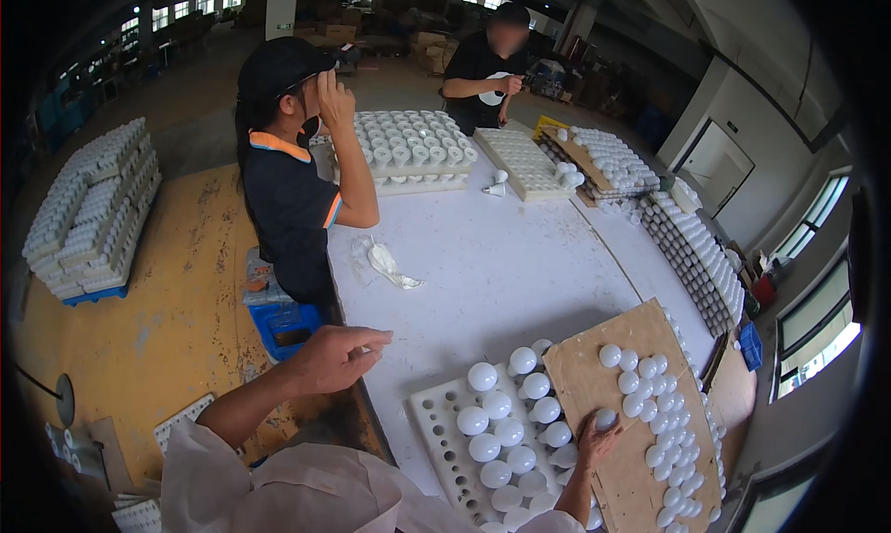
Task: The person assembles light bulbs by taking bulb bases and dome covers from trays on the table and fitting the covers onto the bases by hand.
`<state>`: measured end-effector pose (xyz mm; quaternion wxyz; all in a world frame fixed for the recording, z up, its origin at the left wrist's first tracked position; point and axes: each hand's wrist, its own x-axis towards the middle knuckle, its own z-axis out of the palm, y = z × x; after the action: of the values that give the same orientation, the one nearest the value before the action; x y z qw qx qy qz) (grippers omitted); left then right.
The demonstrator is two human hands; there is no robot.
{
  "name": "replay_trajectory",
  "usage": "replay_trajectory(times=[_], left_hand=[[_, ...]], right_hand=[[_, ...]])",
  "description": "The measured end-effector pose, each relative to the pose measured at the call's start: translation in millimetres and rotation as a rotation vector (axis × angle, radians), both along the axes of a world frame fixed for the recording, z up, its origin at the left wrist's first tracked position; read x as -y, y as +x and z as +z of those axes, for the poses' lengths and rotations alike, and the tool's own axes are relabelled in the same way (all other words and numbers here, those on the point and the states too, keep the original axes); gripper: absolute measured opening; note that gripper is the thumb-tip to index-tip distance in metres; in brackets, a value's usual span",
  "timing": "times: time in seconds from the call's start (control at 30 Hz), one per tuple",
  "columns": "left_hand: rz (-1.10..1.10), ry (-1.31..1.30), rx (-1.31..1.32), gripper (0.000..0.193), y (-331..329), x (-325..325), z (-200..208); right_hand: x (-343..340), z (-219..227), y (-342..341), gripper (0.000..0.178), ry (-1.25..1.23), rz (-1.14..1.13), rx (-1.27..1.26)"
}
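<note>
My right hand has its fingers curled around a white round light bulb over a brown cardboard sheet. More white bulbs lie loose on the right part of that sheet. Left of the cardboard is a white foam tray with rows of holes, several of them bare and others with round white bulbs standing in them. My left hand hovers past the table's left edge, its fingers stretched out to the right with nothing in them.
A white table spreads ahead, with a crumpled white glove on it. A person sits at its left side; another stands at the far end. Bulb-filled trays and stacks line the far and right sides.
</note>
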<state>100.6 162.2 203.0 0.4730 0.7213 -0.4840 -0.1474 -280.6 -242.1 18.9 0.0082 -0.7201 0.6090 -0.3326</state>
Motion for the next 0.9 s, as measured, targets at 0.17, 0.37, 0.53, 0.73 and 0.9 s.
replay_trajectory(times=[0.17, 0.37, 0.53, 0.73, 0.9], left_hand=[[-0.19, -0.519, 0.798, 0.017, -48, 14, 149], [0.047, -0.908, 1.154, 0.025, -89, 43, 166], [-0.125, -0.661, 1.179, 0.032, -83, 35, 179], [-0.556, -0.212, 1.002, 0.034, -54, 24, 241], [-0.605, -0.135, 1.255, 0.032, -47, 44, 219]], right_hand=[[-9, 13, 5, 0.063, 0.011, -0.01, 0.048], [-13, 22, 13, 0.063, -0.053, 0.023, 0.06], [15, -14, -7, 0.074, -0.043, 0.068, 0.024], [27, -34, 5, 0.077, -0.057, 0.176, -0.025], [-13, 9, 17, 0.067, 0.043, 0.013, -0.011]])
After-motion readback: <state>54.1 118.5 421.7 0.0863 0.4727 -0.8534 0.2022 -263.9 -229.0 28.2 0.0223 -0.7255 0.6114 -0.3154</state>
